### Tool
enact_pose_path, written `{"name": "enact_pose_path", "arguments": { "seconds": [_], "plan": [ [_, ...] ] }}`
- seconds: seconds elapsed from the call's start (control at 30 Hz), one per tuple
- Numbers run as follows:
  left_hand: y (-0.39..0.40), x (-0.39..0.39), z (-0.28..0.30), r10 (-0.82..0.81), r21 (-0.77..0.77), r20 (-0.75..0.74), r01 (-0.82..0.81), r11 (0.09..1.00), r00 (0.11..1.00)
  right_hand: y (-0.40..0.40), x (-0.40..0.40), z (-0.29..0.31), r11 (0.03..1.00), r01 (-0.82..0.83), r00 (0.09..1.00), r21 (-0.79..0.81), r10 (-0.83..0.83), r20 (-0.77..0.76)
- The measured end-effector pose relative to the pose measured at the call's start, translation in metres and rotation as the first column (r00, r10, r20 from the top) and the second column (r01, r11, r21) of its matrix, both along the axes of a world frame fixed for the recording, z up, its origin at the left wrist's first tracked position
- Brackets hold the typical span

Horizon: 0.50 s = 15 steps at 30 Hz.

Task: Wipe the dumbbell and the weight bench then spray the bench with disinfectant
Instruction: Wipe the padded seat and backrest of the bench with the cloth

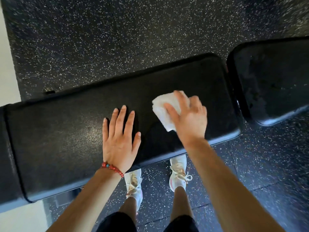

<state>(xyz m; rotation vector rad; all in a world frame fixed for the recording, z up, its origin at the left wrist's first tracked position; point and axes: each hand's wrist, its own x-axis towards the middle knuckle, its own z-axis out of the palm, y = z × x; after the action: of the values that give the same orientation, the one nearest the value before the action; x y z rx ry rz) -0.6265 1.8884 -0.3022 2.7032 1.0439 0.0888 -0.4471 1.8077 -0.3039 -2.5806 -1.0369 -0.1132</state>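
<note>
Head view, looking down. Long black padded vinyl weight bench [66, 134] is lying across the frame on the black rubber floor with white speckles [100, 39]; a second black pad section [270, 77] is sitting just beside its right end, with a narrow gap between the two.

Left hand [119, 139] is resting flat on the bench pad near its middle, fingers straight and spread, holding nothing. A red bead bracelet [112, 168] is sitting on that wrist.

Right hand [189, 116] is pressing a folded white cloth [164, 106] onto the pad toward its right end, fingers splayed over the cloth; hand and cloth are motion-blurred. The two hands are lying near each other, not touching.

White lace-up sneakers [178, 173] are standing on the floor just beside the bench's near edge.
</note>
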Motion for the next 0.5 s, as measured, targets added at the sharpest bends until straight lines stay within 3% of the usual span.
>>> {"name": "enact_pose_path", "arguments": {
  "seconds": [0.1, 0.23, 0.3, 0.5],
  "plan": [
    [-0.009, -0.011, 0.000, -0.015, -0.013, 0.003, 0.015, 1.000, 1.000, -0.028, 0.041, 0.006, 0.962, 0.271, 0.962, 0.011, -0.271, -0.039],
    [-0.017, -0.025, -0.004, -0.015, -0.005, -0.012, 0.015, 1.000, 1.000, -0.036, 0.041, 0.009, 0.900, 0.436, 0.889, -0.021, -0.434, -0.149],
    [-0.019, -0.027, -0.004, -0.010, -0.001, -0.018, 0.010, 1.000, 1.000, -0.030, 0.011, 0.008, 0.916, 0.401, 0.905, 0.032, -0.390, -0.171],
    [-0.021, -0.025, -0.004, 0.008, -0.006, -0.033, -0.008, 1.000, 0.999, -0.025, -0.082, 0.003, 0.997, 0.064, 0.993, 0.052, -0.058, -0.102]
  ]
}}
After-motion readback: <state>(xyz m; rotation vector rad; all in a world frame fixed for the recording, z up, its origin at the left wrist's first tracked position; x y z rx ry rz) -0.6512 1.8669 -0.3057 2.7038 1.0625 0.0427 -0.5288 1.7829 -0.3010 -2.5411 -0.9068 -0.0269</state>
